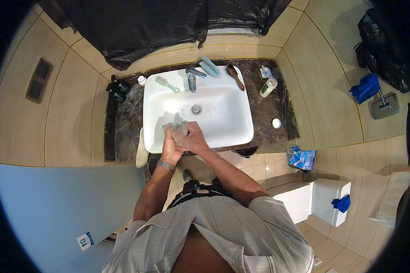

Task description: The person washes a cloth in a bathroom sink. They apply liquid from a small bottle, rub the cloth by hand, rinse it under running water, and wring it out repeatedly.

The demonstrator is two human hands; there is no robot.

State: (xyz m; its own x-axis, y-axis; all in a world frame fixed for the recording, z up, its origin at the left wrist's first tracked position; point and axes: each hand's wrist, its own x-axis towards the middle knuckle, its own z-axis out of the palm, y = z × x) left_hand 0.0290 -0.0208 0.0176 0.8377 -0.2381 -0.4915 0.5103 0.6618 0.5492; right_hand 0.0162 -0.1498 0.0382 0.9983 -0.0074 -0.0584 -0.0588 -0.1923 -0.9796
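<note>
Both hands are together over the front left part of a white rectangular washbasin (214,132). My left hand (171,148), with a metal watch on its wrist, has its fingers raised around a small greyish-white, wet-looking thing (181,127). Pressed against it from the right is my right hand (196,138), its fingers curled over. Motion and the fingers blur the thing, so its kind cannot be told. Behind the hands lie the round drain (196,108) and the chrome tap (192,82).
On the basin's back rim lie a pale green brush (167,84), a light blue brush (209,66) and a brown brush (234,77). The dark marble counter (271,109) carries a clear bottle (268,87), a white lid (276,123) and black bottles (117,89). A toilet (330,200) stands at right.
</note>
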